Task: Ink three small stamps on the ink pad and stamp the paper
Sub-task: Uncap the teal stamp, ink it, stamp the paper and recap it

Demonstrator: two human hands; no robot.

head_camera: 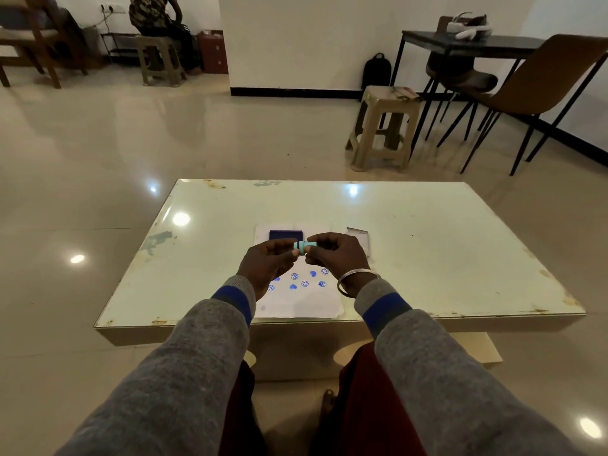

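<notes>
From the head camera, the person sits at a low white table and holds both hands up over it. Between the hands is a small teal stamp. It lies on its side, so its long way runs from left to right, not up and down. The left hand pinches the left end with its fingertips. The right hand pinches the right end, with its fingers curled in close around it. Both hands are just as near to the stamp, since each one touches it. It looks like the person may be pulling a cap off or pushing two parts together, but the picture is too small to say which.

The blue ink pad sits on the table just behind the hands, a little to the left. The paper lies under the hands and nearer to the person. It already has blue marks on it, some hearts and some round faces, so a good part of the job looks done. A small open box rests just to the right of the right hand.

To ink or print, the stamp would need to be turned so one end points down. The pad is away from the person, and the paper is straight below.
</notes>
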